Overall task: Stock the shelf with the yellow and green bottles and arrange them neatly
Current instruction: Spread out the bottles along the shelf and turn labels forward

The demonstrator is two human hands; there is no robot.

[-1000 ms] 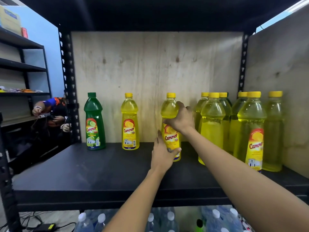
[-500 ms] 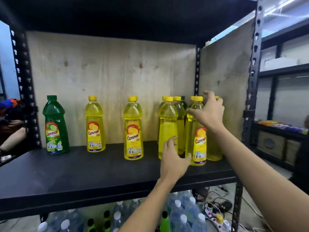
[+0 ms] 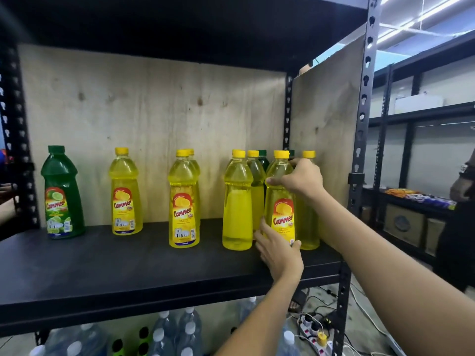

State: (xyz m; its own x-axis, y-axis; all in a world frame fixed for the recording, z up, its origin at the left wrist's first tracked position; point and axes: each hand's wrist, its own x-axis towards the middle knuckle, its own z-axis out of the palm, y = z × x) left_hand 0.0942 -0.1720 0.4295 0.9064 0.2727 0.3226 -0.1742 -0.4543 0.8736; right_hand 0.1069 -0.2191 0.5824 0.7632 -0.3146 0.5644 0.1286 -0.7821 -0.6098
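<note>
On the black shelf board stand a green bottle at the left, one yellow bottle, and a front yellow bottle with another close behind it. At the right end is a tight cluster of yellow bottles, with dark green bottle tops showing behind. My right hand grips the shoulder of the cluster's front labelled yellow bottle. My left hand wraps its base, fingers on the left side and thumb on the right. The bottle stands upright on the shelf.
Plywood panels close the shelf's back and right side. A black perforated post marks the right front corner. Water bottles sit under the shelf, with a power strip on the floor. Another person's hand is by a neighbouring rack at right.
My right hand left the middle yellow bottle and moved right to the cluster's front bottle. My left hand followed and now holds that bottle's base. My view swung right.
</note>
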